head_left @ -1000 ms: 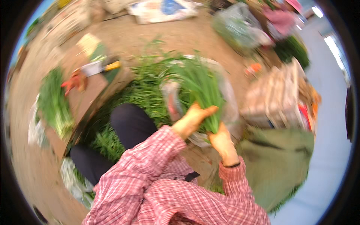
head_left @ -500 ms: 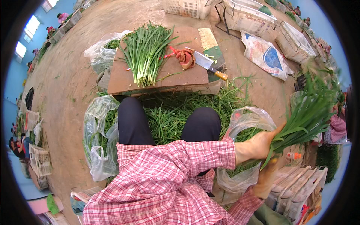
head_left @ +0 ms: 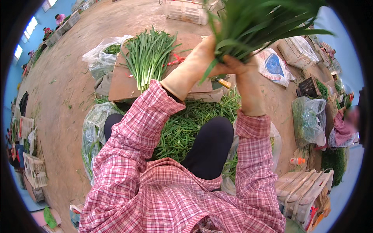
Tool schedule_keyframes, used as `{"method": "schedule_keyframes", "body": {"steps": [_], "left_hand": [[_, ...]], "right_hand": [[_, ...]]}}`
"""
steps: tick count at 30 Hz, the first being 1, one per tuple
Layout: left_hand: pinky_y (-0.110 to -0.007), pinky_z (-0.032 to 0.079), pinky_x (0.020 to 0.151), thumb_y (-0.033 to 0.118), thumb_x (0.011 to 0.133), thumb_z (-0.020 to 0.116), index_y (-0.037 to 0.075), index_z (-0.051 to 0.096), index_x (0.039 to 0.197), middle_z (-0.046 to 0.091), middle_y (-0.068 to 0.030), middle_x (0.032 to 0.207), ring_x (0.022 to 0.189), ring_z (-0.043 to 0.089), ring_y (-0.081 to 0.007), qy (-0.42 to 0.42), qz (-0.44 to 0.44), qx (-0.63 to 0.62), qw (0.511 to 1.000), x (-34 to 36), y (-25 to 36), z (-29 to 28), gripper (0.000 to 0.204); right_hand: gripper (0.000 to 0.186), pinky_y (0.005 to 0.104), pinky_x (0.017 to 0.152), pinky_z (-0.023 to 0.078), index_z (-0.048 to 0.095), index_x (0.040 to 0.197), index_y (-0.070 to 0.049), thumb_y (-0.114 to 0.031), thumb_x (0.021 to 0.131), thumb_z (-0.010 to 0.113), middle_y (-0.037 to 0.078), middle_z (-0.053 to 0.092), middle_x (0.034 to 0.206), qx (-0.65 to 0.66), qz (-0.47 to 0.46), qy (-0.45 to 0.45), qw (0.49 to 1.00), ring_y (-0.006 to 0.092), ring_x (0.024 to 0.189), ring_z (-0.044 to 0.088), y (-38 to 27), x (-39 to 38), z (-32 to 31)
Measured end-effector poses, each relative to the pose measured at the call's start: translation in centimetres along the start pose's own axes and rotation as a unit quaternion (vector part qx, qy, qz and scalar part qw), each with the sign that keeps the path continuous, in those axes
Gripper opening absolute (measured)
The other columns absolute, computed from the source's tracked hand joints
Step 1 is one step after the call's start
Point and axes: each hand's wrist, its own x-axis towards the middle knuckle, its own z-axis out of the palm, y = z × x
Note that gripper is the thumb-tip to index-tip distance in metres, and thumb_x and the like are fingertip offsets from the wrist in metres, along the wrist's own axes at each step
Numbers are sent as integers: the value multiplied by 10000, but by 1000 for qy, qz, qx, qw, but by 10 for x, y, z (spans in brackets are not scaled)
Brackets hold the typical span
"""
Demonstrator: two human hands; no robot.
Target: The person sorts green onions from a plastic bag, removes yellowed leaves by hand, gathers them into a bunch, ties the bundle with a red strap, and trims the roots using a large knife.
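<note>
My left hand [head_left: 204, 61] and my right hand [head_left: 243, 76] are both closed around a bunch of garlic chives [head_left: 256, 31], raised above the far right part of a low brown board [head_left: 121, 86]. The leaves fan upward and to the right, partly blurred. Another bunch of garlic chives [head_left: 149, 54] lies on the board, left of my left forearm, its pale stems toward me. A red tie [head_left: 177, 59] shows beside it. Below my hands a knife's wooden handle [head_left: 224, 83] peeks out; its blade is hidden.
Loose green leaves [head_left: 180, 130] heap between my knees. Clear plastic bags with greens stand at left [head_left: 93, 120] and right [head_left: 309, 120]. White crates [head_left: 184, 11] stand at the back, and more crates [head_left: 303, 190] at near right. A person in pink [head_left: 342, 126] sits at far right.
Both hands have swung from the right side up and leftward to over the board, carrying the bunch of garlic chives. The bunch on the board stays put.
</note>
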Motion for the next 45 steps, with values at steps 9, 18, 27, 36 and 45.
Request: {"method": "schedule_keyframes", "body": {"steps": [9,18,27,36,45], "left_hand": [[-322,543,829,190,709,863,15,618,1161,699,-103,1128,952,648,-161,69,75,494,864,-24,-17,-93,543],[-350,539,877,159,658,893,77,667,1171,717,-101,1093,987,670,-206,67,48,283,955,-6,-11,-133,567],[-309,557,748,58,759,819,10,708,1043,733,-79,903,838,691,-177,314,0,428,848,-42,35,-46,309],[-462,534,945,-102,828,644,82,493,1361,665,-97,1019,990,653,-268,277,147,57,948,-174,55,-76,584],[-533,385,1118,13,907,623,178,467,1407,666,-44,1051,1013,641,-212,262,203,-2,944,-270,73,-100,550]], "right_hand": [[376,307,842,523,623,1194,7,15,825,693,74,690,1118,-215,84,-55,971,169,975,649,33,8,39],[436,294,842,500,628,1248,-38,-167,858,776,52,699,1136,-115,183,-39,976,134,994,624,62,27,42],[504,279,907,496,578,1335,-14,-256,915,715,91,659,1224,-64,175,-63,980,144,1029,621,14,-8,30],[564,415,996,452,660,1157,-48,-213,662,876,158,651,1185,-445,-16,-81,892,322,1080,613,53,-131,53],[212,417,671,477,636,881,-61,10,707,734,93,632,712,-406,-82,-135,900,303,696,602,78,-175,52]]}}
